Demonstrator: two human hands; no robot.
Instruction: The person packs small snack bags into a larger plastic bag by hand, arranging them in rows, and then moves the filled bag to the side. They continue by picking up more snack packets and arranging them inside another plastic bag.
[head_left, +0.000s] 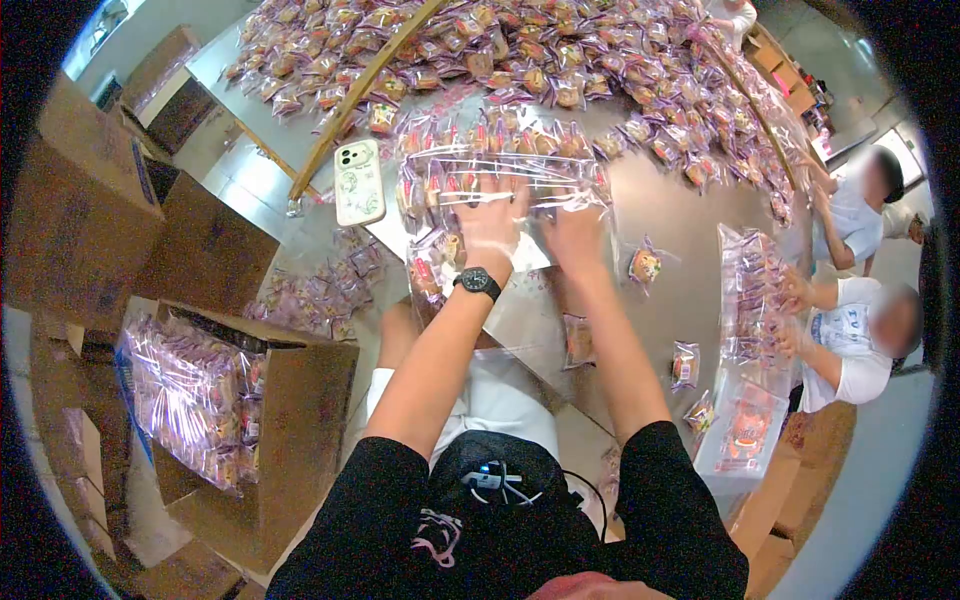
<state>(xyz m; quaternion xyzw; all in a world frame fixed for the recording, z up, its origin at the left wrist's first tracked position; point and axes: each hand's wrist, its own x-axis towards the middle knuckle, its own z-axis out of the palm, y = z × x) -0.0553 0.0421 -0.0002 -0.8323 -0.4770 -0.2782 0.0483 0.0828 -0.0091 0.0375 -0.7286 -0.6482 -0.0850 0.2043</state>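
Note:
In front of me on the table lies a large clear plastic bag (505, 160) with rows of small wrapped snack packets in it. My left hand (490, 215), with a black watch (478, 284) on its wrist, reaches into or under the film. Its fingers are stretched out over the packets. My right hand (577, 237) is beside it at the bag's near right edge; its fingertips are hidden among packets and shiny film. A single wrapped snack packet (645, 265) rests to the right of my right hand.
A large heap of wrapped packets (480, 50) covers the far table, crossed by a wooden strip (365, 95). A phone (360, 183) lies left of the bag. An open cardboard box (300, 440) holds filled bags. At right, co-workers handle another bag (755, 290).

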